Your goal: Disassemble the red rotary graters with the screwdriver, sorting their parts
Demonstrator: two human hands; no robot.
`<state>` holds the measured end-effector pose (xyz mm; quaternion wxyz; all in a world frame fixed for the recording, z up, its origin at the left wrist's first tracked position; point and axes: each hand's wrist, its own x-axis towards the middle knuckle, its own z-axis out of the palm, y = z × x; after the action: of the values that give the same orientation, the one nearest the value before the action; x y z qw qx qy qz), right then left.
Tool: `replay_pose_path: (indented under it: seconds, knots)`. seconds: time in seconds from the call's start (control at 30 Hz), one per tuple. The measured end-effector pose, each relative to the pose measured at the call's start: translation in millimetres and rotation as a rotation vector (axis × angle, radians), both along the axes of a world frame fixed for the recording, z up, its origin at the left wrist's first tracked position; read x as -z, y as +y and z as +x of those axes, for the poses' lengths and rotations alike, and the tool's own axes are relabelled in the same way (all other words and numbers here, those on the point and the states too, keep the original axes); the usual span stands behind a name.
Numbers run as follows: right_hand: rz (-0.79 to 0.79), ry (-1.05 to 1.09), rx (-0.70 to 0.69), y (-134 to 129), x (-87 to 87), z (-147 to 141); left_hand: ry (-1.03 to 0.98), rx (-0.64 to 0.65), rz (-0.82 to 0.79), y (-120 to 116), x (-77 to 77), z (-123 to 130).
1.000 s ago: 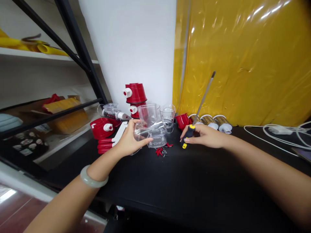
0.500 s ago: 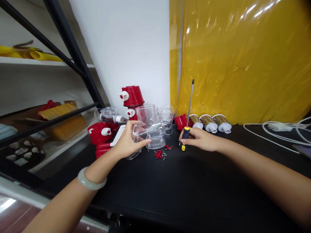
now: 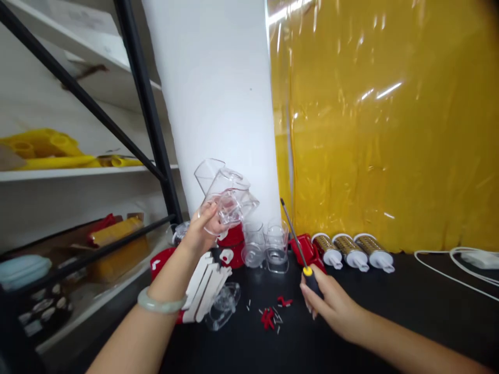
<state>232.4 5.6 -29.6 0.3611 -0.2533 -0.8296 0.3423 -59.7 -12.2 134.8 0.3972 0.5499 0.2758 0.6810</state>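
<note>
My left hand (image 3: 202, 228) grips a clear plastic housing (image 3: 230, 192), raised and tilted in front of the white wall panel. In my right hand (image 3: 327, 296) is a screwdriver (image 3: 296, 236) with a dark and yellow handle, its shaft pointing up and to the left. Between and below the hands, small red parts (image 3: 267, 318) and several thin screws (image 3: 278, 329) lie on the black table (image 3: 331, 353). More clear plastic cups (image 3: 254, 244) stand behind them. A flat clear part (image 3: 224, 306) rests beside white-and-red handles (image 3: 202, 285).
Red housings (image 3: 234, 252) are behind my left hand. Three perforated metal drums (image 3: 351, 252) with white ends lie at the back right, near a red part (image 3: 306, 249). White cables (image 3: 440, 267) run along the right. A black-framed shelf (image 3: 152, 104) stands at the left.
My left hand has lifted the clear housing up and turned it. The screwdriver in my right hand now leans left. The camera view has tilted upward.
</note>
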Motion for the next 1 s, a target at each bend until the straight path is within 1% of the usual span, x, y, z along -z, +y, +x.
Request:
replay_pose_path:
  seconds: [0.07,0.13,0.2,0.27,0.4,0.53,0.67,0.83,1.0]
  knots:
    - [0.012,-0.027,0.038,-2.9,5.6,-2.6,-0.040,0.040,0.057,3.2,-13.8,6.0]
    - [0.014,-0.079,0.064,-6.4,6.7,-3.2,-0.055,0.066,0.110,5.1,-17.7,11.6]
    - [0.038,-0.121,0.099,-10.3,4.6,-2.8,-0.035,0.075,0.154,7.0,-13.9,15.4]
    - [0.068,-0.138,0.136,-13.9,1.7,-2.1,0.000,0.062,0.205,8.8,-7.0,17.0]
    - [0.049,-0.177,0.134,-16.8,1.2,-0.8,0.076,0.045,0.240,9.7,2.1,15.9]
    - [0.047,-0.184,0.121,-12.5,10.3,0.0,0.085,0.061,0.237,7.4,0.4,13.6]
    - [-0.003,-0.165,0.076,-7.2,18.2,0.1,0.103,0.064,0.274,5.6,-3.1,13.1]
    - [-0.012,-0.119,0.092,-6.8,19.5,0.6,0.149,0.052,0.294,3.5,-3.8,15.8]
    - [-0.071,-0.089,0.081,-7.7,22.4,1.5,0.215,0.030,0.306,0.9,-4.6,15.1]
